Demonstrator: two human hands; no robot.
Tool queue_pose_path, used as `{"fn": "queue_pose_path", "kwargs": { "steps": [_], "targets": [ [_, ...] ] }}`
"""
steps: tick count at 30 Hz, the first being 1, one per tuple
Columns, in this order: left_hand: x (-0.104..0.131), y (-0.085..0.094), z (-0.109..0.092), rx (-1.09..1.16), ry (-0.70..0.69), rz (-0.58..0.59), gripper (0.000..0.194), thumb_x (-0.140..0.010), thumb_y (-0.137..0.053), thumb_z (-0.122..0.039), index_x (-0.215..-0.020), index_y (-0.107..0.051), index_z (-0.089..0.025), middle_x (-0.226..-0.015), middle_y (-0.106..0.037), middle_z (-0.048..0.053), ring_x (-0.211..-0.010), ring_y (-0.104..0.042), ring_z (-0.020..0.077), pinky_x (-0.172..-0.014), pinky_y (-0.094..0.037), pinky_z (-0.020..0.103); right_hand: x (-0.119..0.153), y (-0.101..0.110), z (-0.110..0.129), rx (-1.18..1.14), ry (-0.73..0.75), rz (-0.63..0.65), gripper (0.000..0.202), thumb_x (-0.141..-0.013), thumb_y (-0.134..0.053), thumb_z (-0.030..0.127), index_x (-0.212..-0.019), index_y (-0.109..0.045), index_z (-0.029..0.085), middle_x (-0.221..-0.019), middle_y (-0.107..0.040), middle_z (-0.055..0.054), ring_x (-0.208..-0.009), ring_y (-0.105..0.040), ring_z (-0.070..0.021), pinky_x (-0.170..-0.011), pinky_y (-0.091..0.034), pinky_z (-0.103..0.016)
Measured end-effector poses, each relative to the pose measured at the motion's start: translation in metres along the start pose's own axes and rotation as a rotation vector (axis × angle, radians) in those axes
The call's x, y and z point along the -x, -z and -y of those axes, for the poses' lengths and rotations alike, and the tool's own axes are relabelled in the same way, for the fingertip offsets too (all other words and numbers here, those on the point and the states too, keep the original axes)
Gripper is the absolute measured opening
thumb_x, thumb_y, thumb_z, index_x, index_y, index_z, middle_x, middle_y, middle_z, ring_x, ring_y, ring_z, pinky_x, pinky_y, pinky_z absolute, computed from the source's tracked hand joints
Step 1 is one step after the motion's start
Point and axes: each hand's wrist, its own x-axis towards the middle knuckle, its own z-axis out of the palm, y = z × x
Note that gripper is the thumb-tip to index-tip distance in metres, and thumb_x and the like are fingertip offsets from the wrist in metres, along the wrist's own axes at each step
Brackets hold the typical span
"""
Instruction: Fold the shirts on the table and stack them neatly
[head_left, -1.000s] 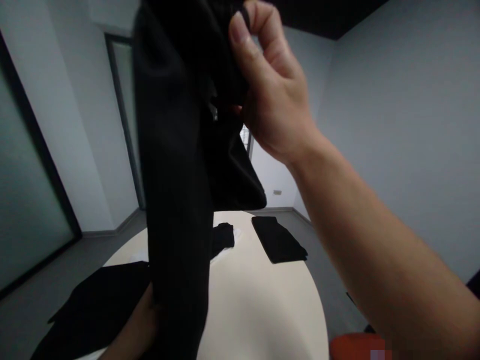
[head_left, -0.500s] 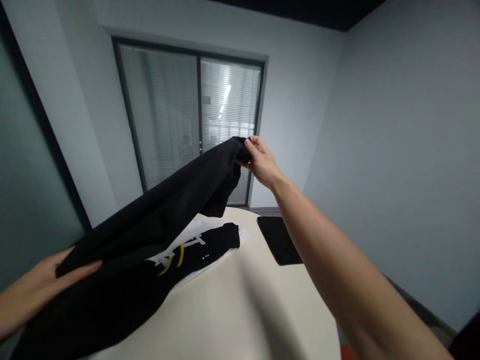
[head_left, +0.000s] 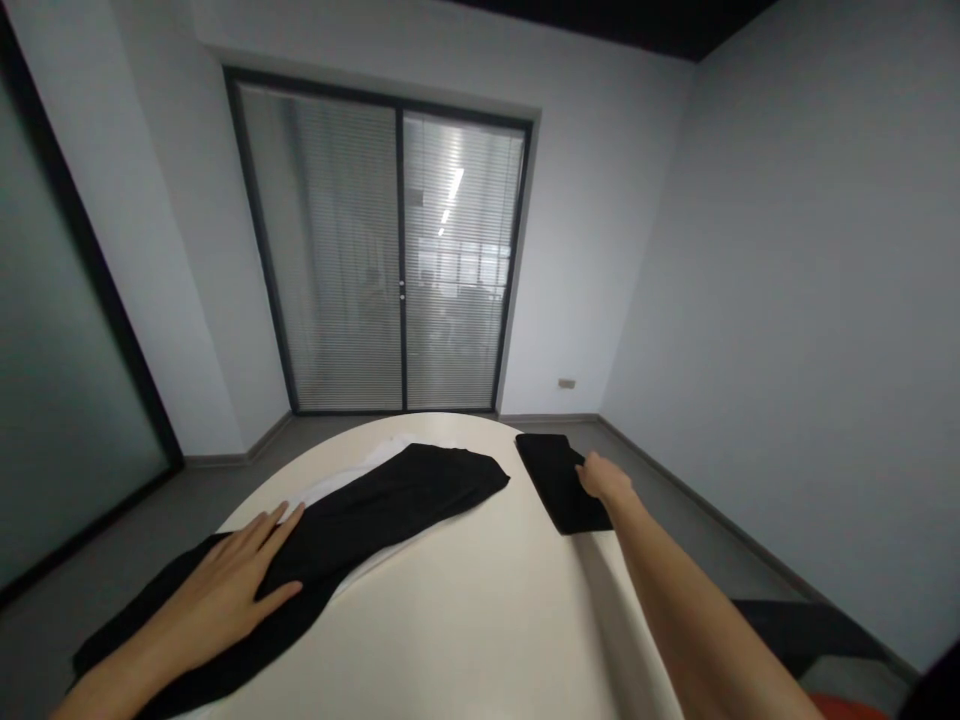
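A black garment [head_left: 390, 505] lies lengthwise along the left side of the round table, its far end narrowing toward the middle. White cloth [head_left: 337, 484] shows from beneath it along both edges. My left hand [head_left: 240, 575] rests flat on the garment with its fingers spread. My right hand [head_left: 604, 478] is at the right edge of a flat black rectangular piece [head_left: 559, 490], fingers bent and closed at that edge. The fingertips are partly hidden, and I cannot tell what the black piece is made of.
The pale round table [head_left: 465, 610] has its right edge below my right forearm. Beyond it stand a glazed partition with blinds [head_left: 330, 260] and white walls. A dark object [head_left: 806, 630] and something red [head_left: 847, 706] are low at the right.
My right hand has let go of the raised black garment and moved down right to the flat black piece. The garment now lies over the printed black cloth, and my left hand lies on top.
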Motion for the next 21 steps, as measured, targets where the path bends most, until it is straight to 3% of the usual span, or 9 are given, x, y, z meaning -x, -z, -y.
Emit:
{"fn": "queue_pose_path", "kwargs": {
  "steps": [2,5,8,11,15,21],
  "targets": [
    [0.006,-0.012,-0.003,-0.029,-0.024,-0.057,0.079,-0.086,-0.055,-0.054,-0.156,-0.033,-0.025,-0.157,-0.039,0.009,-0.144,-0.037,0.0328,-0.115,-0.037,0.048,0.007,-0.018,-0.032,0.035,-0.091,0.010,0.025,-0.087,-0.063,0.030,-0.102,-0.069,0.011,-0.105,-0.069,-0.023,-0.106,-0.068,-0.0340,-0.086,-0.053,-0.043],
    [0.007,-0.017,-0.009,-0.069,-0.060,-0.082,0.076,-0.088,-0.054,-0.052,-0.156,-0.032,-0.025,-0.159,-0.034,0.009,-0.146,-0.032,0.0338,-0.116,-0.033,0.052,0.009,-0.037,-0.060,0.030,-0.088,-0.001,0.022,-0.089,-0.061,0.029,-0.105,-0.070,0.017,-0.116,-0.068,-0.018,-0.114,-0.065,-0.0297,-0.092,-0.051,-0.037],
    [0.003,-0.017,-0.022,-0.109,-0.076,-0.098,0.074,-0.090,-0.051,-0.051,-0.156,-0.030,-0.024,-0.162,-0.027,0.010,-0.148,-0.026,0.0347,-0.117,-0.030,0.055,0.004,-0.047,-0.069,0.001,-0.085,-0.024,0.021,-0.092,-0.056,0.029,-0.106,-0.069,0.019,-0.118,-0.068,-0.015,-0.113,-0.065,-0.0270,-0.091,-0.050,-0.032],
    [0.002,-0.017,-0.039,-0.105,-0.129,-0.108,0.074,-0.092,-0.050,-0.050,-0.158,-0.026,-0.025,-0.165,-0.019,0.009,-0.149,-0.023,0.0338,-0.117,-0.030,0.054,-0.002,-0.048,-0.067,-0.039,-0.106,-0.017,0.018,-0.091,-0.055,0.028,-0.095,-0.069,0.018,-0.101,-0.072,-0.014,-0.101,-0.069,-0.0279,-0.081,-0.051,-0.031],
    [0.005,-0.021,-0.064,-0.057,-0.191,-0.114,0.077,-0.093,-0.051,-0.046,-0.159,-0.017,-0.028,-0.165,-0.016,0.007,-0.149,-0.025,0.0342,-0.118,-0.030,0.054,-0.009,-0.028,-0.054,-0.094,-0.080,-0.036,0.015,-0.087,-0.055,0.026,-0.083,-0.067,0.018,-0.088,-0.073,-0.013,-0.087,-0.071,-0.0273,-0.070,-0.049,-0.030],
    [0.012,-0.032,-0.111,0.051,-0.255,-0.158,0.080,-0.094,-0.051,-0.036,-0.160,-0.008,-0.028,-0.166,-0.015,0.010,-0.148,-0.026,0.0344,-0.116,-0.033,0.054,-0.006,0.033,-0.008,-0.171,0.157,-0.186,0.011,-0.081,-0.057,0.017,-0.087,-0.066,0.019,-0.091,-0.072,-0.008,-0.086,-0.065,-0.0209,-0.073,-0.044,-0.027]
  ]
}}
